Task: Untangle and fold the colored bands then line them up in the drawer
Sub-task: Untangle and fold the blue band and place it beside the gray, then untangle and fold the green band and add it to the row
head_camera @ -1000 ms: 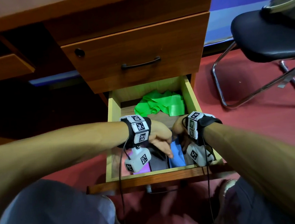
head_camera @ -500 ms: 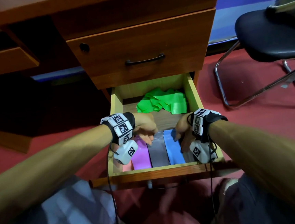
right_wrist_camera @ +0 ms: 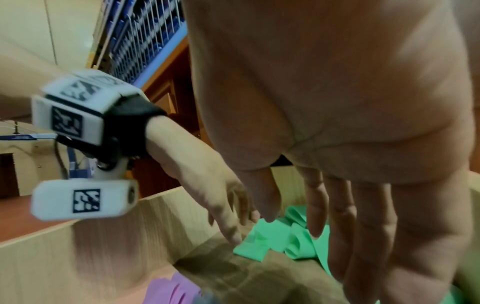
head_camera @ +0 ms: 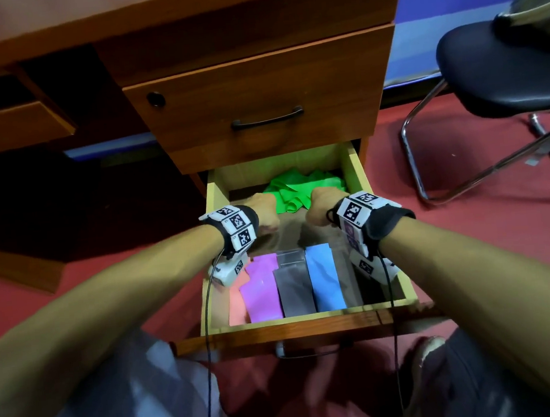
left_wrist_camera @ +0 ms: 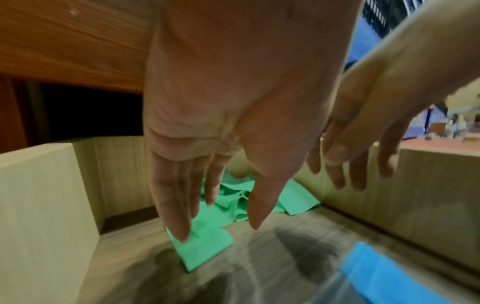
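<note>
A crumpled green band (head_camera: 302, 191) lies at the back of the open wooden drawer (head_camera: 214, 200). Folded pink (head_camera: 235, 303), purple (head_camera: 261, 291), grey (head_camera: 294, 284) and blue (head_camera: 324, 278) bands lie side by side at the drawer's front. My left hand (head_camera: 263, 209) and right hand (head_camera: 321, 204) hover just short of the green band. In the left wrist view the left hand (left_wrist_camera: 215, 216) has straight fingers, with one fingertip at the green band's (left_wrist_camera: 205, 246) near end. The right wrist view shows the right hand (right_wrist_camera: 311, 226) with straight fingers above the green band (right_wrist_camera: 275, 236), holding nothing.
A shut drawer with a dark handle (head_camera: 267, 120) overhangs the open drawer's back. A black chair (head_camera: 501, 72) with a metal frame stands on the red floor at right. My knees sit just below the drawer front (head_camera: 294, 331).
Both hands have left the folded bands at the drawer's front and moved back to the green band. The folded bands now lie uncovered.
</note>
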`<state>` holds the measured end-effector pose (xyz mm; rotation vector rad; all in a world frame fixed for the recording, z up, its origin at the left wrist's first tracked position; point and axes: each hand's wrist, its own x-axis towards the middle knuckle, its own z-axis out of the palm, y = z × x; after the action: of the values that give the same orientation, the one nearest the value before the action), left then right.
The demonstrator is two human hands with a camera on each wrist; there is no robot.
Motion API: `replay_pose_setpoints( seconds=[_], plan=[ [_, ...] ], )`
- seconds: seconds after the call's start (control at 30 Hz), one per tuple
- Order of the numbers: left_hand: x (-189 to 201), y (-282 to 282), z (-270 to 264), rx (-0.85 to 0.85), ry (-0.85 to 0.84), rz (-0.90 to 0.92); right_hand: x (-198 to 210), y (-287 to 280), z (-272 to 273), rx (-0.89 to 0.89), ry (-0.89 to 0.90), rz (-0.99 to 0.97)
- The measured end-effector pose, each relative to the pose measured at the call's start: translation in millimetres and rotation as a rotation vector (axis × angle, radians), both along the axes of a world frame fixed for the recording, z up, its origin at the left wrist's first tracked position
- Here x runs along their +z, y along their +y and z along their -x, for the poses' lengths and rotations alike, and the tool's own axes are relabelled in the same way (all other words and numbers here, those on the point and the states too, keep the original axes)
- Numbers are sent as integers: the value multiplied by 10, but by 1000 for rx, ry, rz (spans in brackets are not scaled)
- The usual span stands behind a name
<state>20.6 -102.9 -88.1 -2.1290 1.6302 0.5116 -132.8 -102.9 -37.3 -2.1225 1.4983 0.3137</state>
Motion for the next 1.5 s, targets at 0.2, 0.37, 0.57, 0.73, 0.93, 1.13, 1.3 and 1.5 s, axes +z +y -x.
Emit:
replay_pose_setpoints(
  seconds=[0.2,0.37,0.57,0.73,0.93,1.13,1.3,1.5],
  plan=[
    [-169,-296,-120,-46,-38,89,102,5,-10,149,-23,-10],
    [-307,-388,-162,149,-1,147,106,-55,-37,154,-94,-2],
    [-84,-190,-168,195,184,230,177,-81,-22,123,-116,30],
    [467,233,-1,136,307,328,207,-109,25,123,-170,49],
    [1062,670,154,19,438,734,180,-108,-26,170,-626,57],
    [1191,703,28,47,520,962,328,-85,-103,103,-919,-3],
    [1233,731,-95,15,736,962,452,-27,-125,178,-923,-46],
    [1292,774,-212,37,885,1038,573,22,-154,159,-864,5]
  ],
)
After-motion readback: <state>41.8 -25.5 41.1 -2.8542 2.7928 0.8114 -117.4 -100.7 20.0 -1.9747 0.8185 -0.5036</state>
